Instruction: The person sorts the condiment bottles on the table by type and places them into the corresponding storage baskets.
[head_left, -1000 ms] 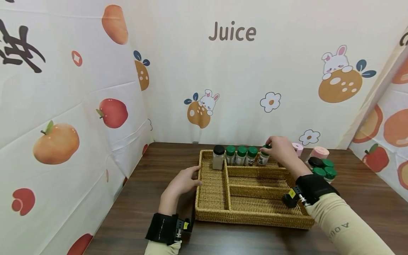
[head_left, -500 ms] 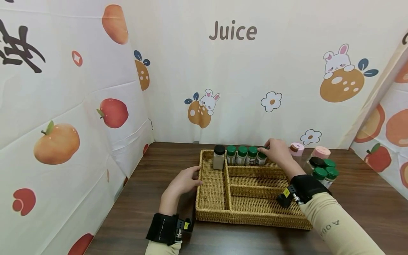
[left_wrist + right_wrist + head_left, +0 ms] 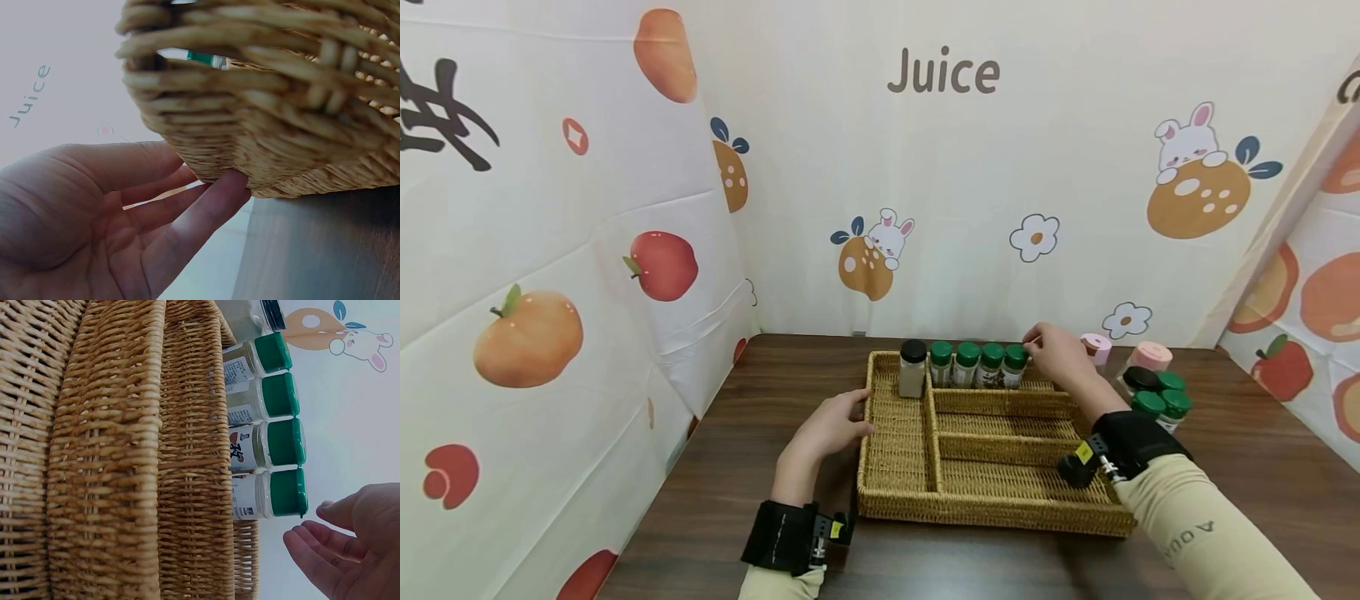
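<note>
Green-lid jars stand in a row in the back part of the basket (image 3: 1000,508). The last green-lid jar (image 3: 1014,366) is at the right end of the row. The right hand (image 3: 1060,354) is just beside its lid and not touching it. Its fingers (image 3: 325,550) are loose and hold nothing. A black-lid jar (image 3: 913,367) stands in the left part. The left hand (image 3: 831,427) rests on the basket's left side with straight fingers (image 3: 206,209). More jars (image 3: 1157,396) wait on the table (image 3: 737,467), to the right.
</note>
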### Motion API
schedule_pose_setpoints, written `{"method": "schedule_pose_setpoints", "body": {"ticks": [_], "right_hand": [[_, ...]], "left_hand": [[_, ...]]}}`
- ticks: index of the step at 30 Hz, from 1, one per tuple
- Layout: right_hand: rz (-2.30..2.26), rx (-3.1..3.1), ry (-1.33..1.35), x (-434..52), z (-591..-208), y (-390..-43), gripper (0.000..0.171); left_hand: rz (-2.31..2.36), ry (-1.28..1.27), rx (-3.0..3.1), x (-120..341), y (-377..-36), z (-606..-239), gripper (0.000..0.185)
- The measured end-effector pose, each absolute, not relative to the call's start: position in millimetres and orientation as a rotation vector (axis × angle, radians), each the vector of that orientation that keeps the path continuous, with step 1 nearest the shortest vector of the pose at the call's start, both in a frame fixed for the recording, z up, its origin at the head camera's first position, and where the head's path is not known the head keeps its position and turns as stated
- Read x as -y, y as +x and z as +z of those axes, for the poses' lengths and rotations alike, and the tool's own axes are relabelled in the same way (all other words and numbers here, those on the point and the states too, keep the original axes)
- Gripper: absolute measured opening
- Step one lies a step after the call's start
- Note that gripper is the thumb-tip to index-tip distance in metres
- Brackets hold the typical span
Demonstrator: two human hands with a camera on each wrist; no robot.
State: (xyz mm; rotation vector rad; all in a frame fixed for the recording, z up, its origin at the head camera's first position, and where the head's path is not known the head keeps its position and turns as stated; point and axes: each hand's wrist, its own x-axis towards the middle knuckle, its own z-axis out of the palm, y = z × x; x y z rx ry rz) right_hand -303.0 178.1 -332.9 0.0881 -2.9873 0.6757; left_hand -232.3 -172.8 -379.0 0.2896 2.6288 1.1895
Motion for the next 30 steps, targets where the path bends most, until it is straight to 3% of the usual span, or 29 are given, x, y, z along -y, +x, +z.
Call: {"method": "schedule_pose_setpoints", "body": {"ticks": [30], "right_hand": [[0.634, 2.952, 0.172, -245.8, -317.9, -269.8, 0.024]], "left_hand": [[1.152, 0.313, -2.663, 173.7, -233.3, -379.7, 0.06]]}}
